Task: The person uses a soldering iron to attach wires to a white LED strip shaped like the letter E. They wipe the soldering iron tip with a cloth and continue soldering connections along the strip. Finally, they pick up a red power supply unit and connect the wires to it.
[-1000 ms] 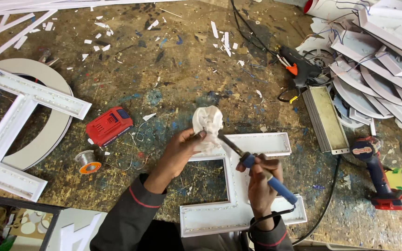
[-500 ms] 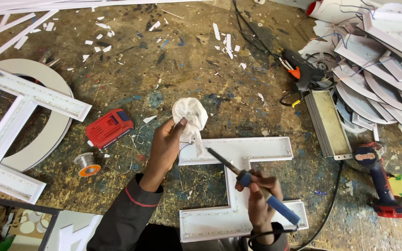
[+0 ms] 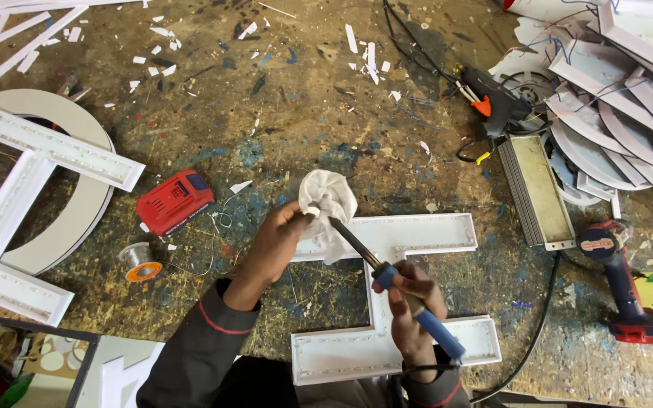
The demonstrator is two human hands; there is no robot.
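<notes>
My left hand (image 3: 277,245) grips a crumpled white cloth (image 3: 329,202) and presses it around the dark metal tip of a soldering iron (image 3: 398,291). My right hand (image 3: 410,313) holds the iron by its blue handle, tip pointing up and left into the cloth. Both hands hover over a white channel letter (image 3: 398,295) lying open side up on the workbench, with small light strips along its inner walls.
A red battery pack (image 3: 174,201) and a solder spool (image 3: 140,261) lie to the left. More white letters (image 3: 35,196) sit far left. A glue gun (image 3: 493,94), metal power supply box (image 3: 536,193), red drill (image 3: 617,283) and stacked letter parts (image 3: 614,91) fill the right.
My left hand brought the cloth down to the iron's tip and wrapped it. My right hand shifted slightly left with the iron, its tip angled up into the cloth.
</notes>
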